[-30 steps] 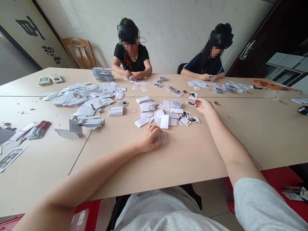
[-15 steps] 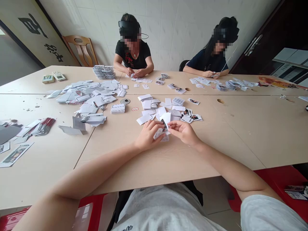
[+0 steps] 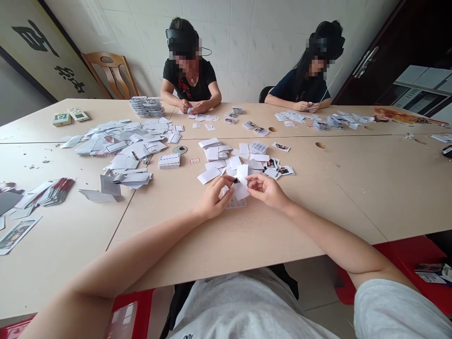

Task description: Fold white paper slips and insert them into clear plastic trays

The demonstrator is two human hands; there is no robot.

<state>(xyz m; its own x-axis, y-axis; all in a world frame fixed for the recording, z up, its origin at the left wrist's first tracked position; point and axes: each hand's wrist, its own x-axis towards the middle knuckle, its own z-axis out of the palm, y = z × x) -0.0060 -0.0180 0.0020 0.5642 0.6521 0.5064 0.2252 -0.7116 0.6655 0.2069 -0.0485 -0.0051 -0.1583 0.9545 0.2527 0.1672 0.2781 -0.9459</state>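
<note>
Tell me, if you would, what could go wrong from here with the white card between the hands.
The left hand and right hand hold the white card near its sides, so it might bend or slip from the fingers.
The tray lies right under them, so a low hand could nudge it.
The pile is loose and close ahead, so a dropped card could get mixed in.

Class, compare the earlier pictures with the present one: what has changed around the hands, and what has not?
The right hand has come left and nearer the body, bringing a small card. The left hand, first resting on the clear case, now grips the card too. The case, the big paper pile and the stacked packs stayed put.
</note>
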